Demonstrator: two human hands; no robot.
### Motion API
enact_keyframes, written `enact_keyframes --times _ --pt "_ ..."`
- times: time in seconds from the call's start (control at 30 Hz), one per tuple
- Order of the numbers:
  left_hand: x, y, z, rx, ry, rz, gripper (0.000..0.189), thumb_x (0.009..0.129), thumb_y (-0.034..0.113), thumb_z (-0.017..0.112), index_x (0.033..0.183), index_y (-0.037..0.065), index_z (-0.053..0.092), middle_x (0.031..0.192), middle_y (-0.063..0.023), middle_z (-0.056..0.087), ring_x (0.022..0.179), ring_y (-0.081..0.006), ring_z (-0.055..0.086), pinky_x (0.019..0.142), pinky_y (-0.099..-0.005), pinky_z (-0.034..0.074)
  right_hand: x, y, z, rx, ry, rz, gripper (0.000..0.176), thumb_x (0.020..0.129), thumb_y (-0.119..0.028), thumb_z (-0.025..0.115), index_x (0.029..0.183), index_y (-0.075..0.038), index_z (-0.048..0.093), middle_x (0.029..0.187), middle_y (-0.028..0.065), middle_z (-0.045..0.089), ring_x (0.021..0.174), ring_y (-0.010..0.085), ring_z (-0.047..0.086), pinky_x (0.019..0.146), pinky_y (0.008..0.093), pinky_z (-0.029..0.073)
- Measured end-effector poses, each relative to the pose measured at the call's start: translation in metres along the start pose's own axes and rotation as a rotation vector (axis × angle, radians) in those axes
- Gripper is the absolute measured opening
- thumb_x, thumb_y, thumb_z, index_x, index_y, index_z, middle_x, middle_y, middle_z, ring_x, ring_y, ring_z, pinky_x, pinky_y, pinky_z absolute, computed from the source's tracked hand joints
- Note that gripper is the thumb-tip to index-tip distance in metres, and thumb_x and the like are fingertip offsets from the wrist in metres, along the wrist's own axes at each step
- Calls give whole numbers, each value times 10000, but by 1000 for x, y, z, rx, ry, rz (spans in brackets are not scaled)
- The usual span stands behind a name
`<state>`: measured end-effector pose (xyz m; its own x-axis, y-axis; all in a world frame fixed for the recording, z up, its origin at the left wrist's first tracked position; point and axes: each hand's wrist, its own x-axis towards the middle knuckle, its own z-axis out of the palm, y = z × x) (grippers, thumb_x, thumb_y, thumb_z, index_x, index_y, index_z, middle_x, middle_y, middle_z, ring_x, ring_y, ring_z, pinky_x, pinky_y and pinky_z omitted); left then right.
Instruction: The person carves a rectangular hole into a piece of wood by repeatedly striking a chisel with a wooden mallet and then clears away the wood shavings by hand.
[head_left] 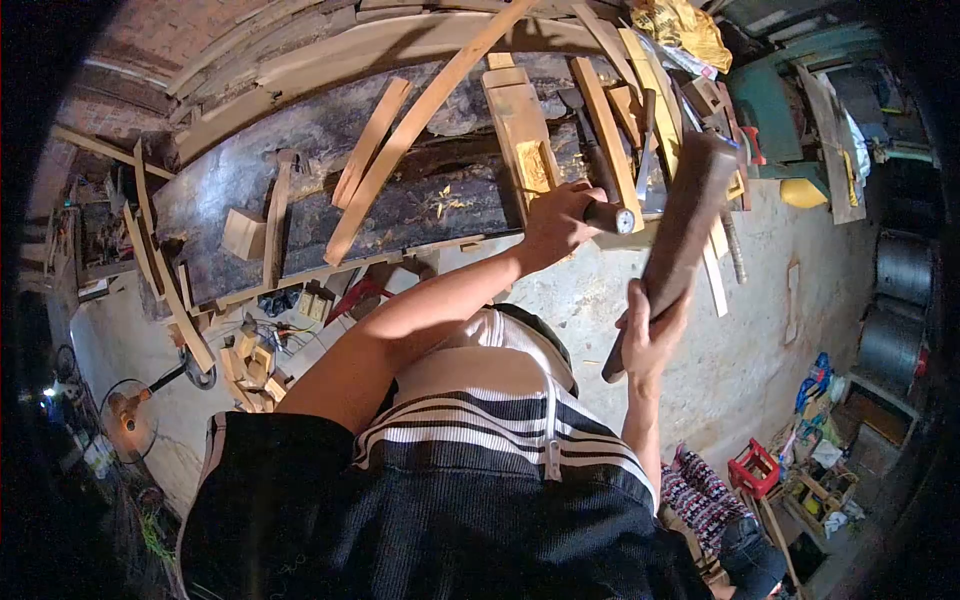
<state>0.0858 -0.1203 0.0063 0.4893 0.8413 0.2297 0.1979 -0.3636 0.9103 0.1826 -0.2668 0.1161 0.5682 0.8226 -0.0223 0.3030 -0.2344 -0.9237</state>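
My left hand [562,222] is closed around the round handle of a chisel [610,217], whose butt end faces up toward me. The blade is hidden from view. Just beyond that hand lies a wooden board [512,115] with a rough hollow cut into it and pale chips in the hollow. To the right, my right hand [655,335] grips a thick dark wooden mallet [688,225] near its lower end. It is raised, its upper end slightly blurred, apart from the chisel handle.
A dark, worn workbench [310,205] carries long wooden strips [430,125], a hammer [280,215] and a wood block [244,234]. A handsaw-like blade [647,150] lies among sticks at right. Offcuts [255,365] sit on the floor at left, a red crate [754,469] at lower right.
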Motion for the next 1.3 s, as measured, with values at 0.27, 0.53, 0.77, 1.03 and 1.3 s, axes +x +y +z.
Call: enact_keyframes --times 0.27,0.53,0.77,1.03,1.3 --pt "23 -15 -18 100 -315 -22 296 764 383 732 966 169 701 878 -69 698 859 -261 681 734 -369 537 11 9 15 -306 -160 43 425 873 -275 714 1075 31 500 703 228 627 601 323 624 614 403 496" --pt "13 -17 -5 79 -223 197 229 737 215 765 898 75 682 829 -84 697 737 -242 686 675 -384 529 7 3 -6 -187 23 -130 389 839 -148 713 1124 2 496 782 122 602 657 138 497 589 312 467" --pt "-11 3 10 254 -328 -92 276 708 178 725 978 181 669 800 -56 660 845 -297 663 702 -425 512 -13 38 -6 -345 -157 52 491 854 -176 708 1197 81 470 684 165 606 584 201 580 568 369 484" --pt "-25 -12 15 220 -218 111 295 659 121 706 939 183 633 890 -17 662 884 -295 639 666 -452 522 -30 55 10 -191 55 -60 414 859 -208 712 1123 24 494 731 227 618 649 234 627 624 384 502" --pt "2 -13 -6 240 -420 -66 260 828 354 650 955 130 679 897 -76 698 837 -270 688 711 -385 544 -21 26 5 -175 -2 52 365 867 -223 725 1013 31 508 712 192 645 614 201 623 593 358 498"
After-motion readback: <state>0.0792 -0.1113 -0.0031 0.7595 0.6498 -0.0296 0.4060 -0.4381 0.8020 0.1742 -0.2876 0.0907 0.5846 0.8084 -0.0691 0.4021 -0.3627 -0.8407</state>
